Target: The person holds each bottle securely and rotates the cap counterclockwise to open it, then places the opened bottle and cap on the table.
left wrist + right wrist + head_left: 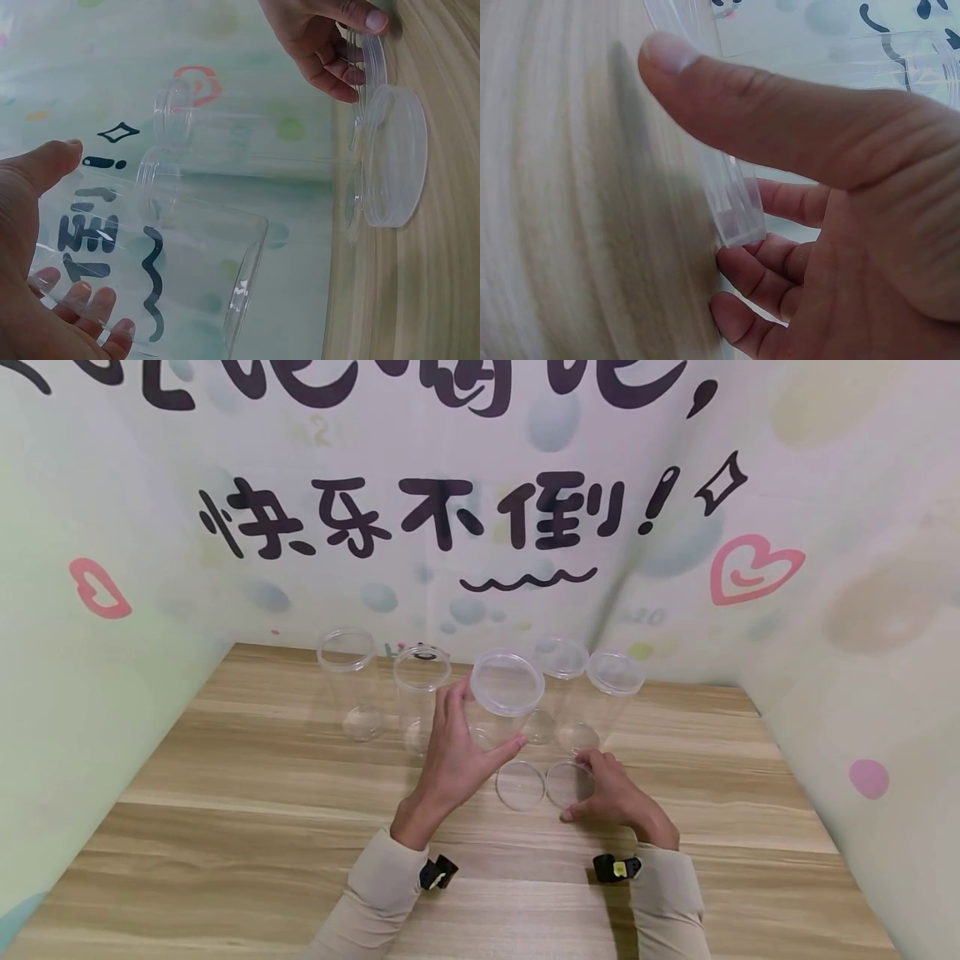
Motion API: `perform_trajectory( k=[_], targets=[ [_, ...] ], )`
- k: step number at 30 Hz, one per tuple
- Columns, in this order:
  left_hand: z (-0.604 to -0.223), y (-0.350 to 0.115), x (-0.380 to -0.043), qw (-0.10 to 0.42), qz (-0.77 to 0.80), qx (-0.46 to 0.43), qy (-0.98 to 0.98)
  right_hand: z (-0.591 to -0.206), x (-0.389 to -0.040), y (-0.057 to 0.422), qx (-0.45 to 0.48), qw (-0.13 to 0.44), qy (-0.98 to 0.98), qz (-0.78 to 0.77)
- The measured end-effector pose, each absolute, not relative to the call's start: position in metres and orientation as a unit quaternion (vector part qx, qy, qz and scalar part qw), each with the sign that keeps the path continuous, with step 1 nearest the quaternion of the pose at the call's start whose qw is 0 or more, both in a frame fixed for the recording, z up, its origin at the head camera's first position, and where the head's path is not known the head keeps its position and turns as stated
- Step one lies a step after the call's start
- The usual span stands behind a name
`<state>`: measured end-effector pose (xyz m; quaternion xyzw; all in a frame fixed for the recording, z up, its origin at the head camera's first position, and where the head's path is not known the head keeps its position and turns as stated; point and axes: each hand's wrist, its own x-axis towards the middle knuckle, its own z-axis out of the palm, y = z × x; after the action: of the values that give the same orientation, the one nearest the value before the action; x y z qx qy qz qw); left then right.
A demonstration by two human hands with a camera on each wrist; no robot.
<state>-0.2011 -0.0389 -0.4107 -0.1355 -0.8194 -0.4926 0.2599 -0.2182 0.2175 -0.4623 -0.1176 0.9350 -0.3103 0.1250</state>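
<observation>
In the head view my left hand (461,760) holds a clear plastic jar (507,685) above the wooden table, thumb on one side and fingers on the other. The left wrist view shows this jar (210,255) tilted, its see-through wall between thumb and fingertips. My right hand (617,789) grips a round clear lid (570,785) by its edges, low at the table. Close up in the right wrist view, the thumb lies before this lid (735,206) and the curled fingers behind it. Another clear lid (520,786) lies just left of it.
Two clear jars (348,687) (422,706) stand upright behind my left hand. Another two jars (562,660) (615,677) stand at the back right. A printed wall sheet (420,585) rises behind the wooden table (262,827), with side walls left and right.
</observation>
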Motion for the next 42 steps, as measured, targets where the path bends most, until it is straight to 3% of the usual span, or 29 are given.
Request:
perform_trajectory(
  k=[17,29,42],
  targets=[
    [-0.4085,-0.0417,-0.2006,0.258,-0.501,-0.127,-0.816,-0.4617,-0.2164,0.2163,-0.119,0.119,0.938,-0.303],
    [-0.4070,-0.0428,-0.1997,0.220,-0.540,-0.135,-0.801,-0.4653,-0.2185,0.2181,-0.114,0.117,0.939,-0.301],
    [-0.4090,-0.0439,-0.2017,0.225,-0.543,-0.149,-0.795,-0.4652,-0.2182,0.2173,-0.120,0.118,0.941,-0.295]
  ],
)
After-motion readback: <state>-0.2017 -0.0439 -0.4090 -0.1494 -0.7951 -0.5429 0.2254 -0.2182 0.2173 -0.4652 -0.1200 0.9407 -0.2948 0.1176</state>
